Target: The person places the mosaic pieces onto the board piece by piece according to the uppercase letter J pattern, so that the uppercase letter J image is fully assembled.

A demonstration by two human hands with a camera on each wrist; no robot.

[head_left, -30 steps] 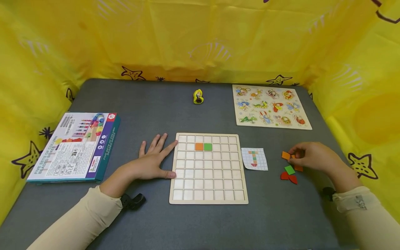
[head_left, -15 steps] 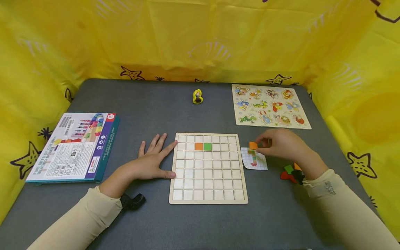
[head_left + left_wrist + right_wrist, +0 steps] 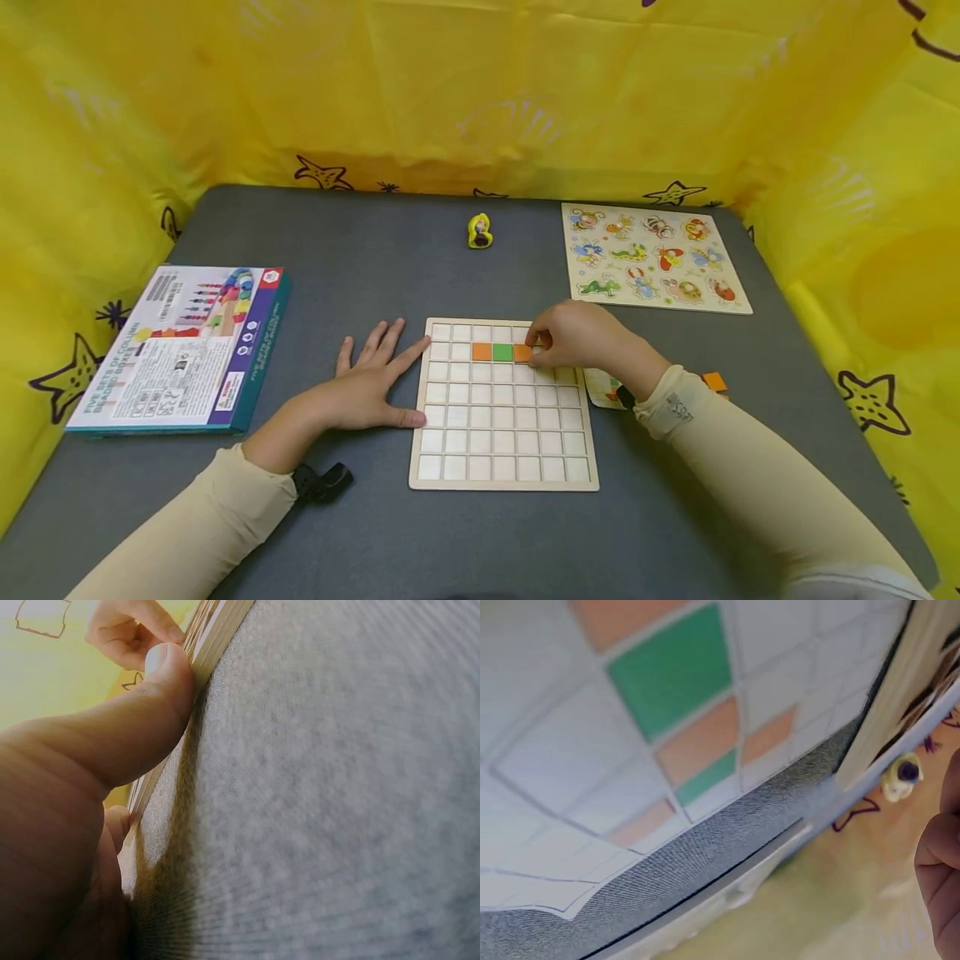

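Note:
My left hand [image 3: 363, 392] lies spread on the dark table, thumb and a fingertip touching the left edge of the wooden grid board [image 3: 504, 487]. In the left wrist view the thumb [image 3: 161, 697] presses at the board's side. My right hand [image 3: 581, 337] pinches an orange square tile [image 3: 522, 353] at the board's second row. Left of it in that row sit a green tile [image 3: 502, 352] and another orange tile [image 3: 482, 352]. The pattern card [image 3: 602, 387] is mostly hidden under the right wrist; its printed coloured squares [image 3: 671, 671] fill the right wrist view.
Loose orange tiles [image 3: 714, 382] lie beyond the right forearm, which hides the rest of that pile. An insect puzzle board [image 3: 652, 258] is at the back right, a small yellow figure [image 3: 480, 231] at the back. A flat box [image 3: 183, 350] lies at the left.
My right hand took an orange tile from the pile at the right and carried it left over the pattern card to the grid's second row. The left hand stayed put.

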